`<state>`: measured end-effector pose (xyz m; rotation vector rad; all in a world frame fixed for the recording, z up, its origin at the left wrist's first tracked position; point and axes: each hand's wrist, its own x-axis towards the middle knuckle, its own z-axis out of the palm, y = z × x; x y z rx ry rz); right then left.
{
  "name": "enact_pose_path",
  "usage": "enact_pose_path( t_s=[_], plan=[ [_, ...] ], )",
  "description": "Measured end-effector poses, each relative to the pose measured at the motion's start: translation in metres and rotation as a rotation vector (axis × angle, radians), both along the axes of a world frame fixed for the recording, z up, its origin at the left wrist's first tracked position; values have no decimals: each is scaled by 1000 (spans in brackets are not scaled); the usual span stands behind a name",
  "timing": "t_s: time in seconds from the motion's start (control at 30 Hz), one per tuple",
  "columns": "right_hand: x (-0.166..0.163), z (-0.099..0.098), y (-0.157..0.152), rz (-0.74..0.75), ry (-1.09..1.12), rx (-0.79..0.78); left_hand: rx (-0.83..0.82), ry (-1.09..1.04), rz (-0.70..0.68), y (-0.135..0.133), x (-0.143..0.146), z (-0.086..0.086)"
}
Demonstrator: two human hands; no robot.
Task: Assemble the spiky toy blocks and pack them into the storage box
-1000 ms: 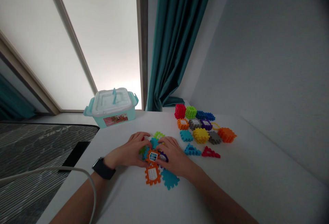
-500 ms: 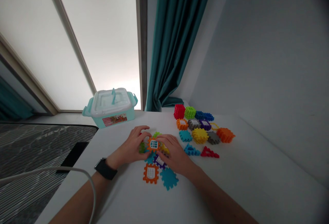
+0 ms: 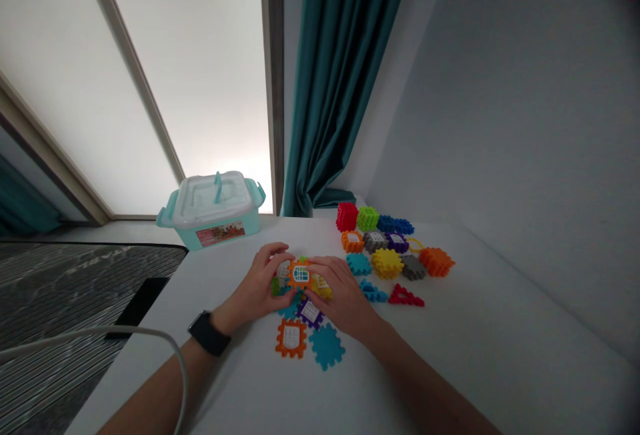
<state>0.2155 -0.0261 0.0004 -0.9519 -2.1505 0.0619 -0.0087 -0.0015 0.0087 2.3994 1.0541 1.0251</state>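
Observation:
My left hand [image 3: 259, 283] and my right hand [image 3: 340, 293] are closed on a small cluster of joined plastic building tiles from either side. An orange tile [image 3: 301, 276] with a window pattern faces up between my fingers. A yellow tile [image 3: 321, 286] shows by my right fingers, and bits of green peek out by my left thumb. My palms hide much of the cluster. Close below lie a purple tile [image 3: 310, 313] with a white panel, an orange tile with a white panel [image 3: 291, 338] and a blue octagonal tile [image 3: 327, 347].
Stacks of tiles stand at the right, among them red ones [image 3: 347, 216], yellow ones [image 3: 387, 263] and orange ones [image 3: 437, 262]. A red triangle [image 3: 406, 296] lies in front. A lidded teal box [image 3: 215, 212] sits at the back left. A white cable [image 3: 165, 335] crosses my left forearm.
The orange window tile between my hands has risen and tilted slightly, and more of the yellow tile shows. Both hands keep their grip. The whole view has shifted a little.

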Motion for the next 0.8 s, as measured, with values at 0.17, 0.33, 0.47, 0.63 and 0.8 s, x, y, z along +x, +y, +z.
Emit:
enact_pose_path(
  t_s=[0.17,0.33,0.47,0.63,0.8],
  plan=[
    [2,2,0,-23,14,26,-4,-24,14,1,0,-2],
    [2,2,1,-14,38,22,2,-41,10,1,2,-2],
    [2,1,0,-43,68,51,0,-60,10,0,2,1],
    [5,1,0,-38,-18,167,-42,-91,7,0,3,3],
    [6,4,0,1,-50,238,-125,-127,-50,-1,6,4]
  ],
)
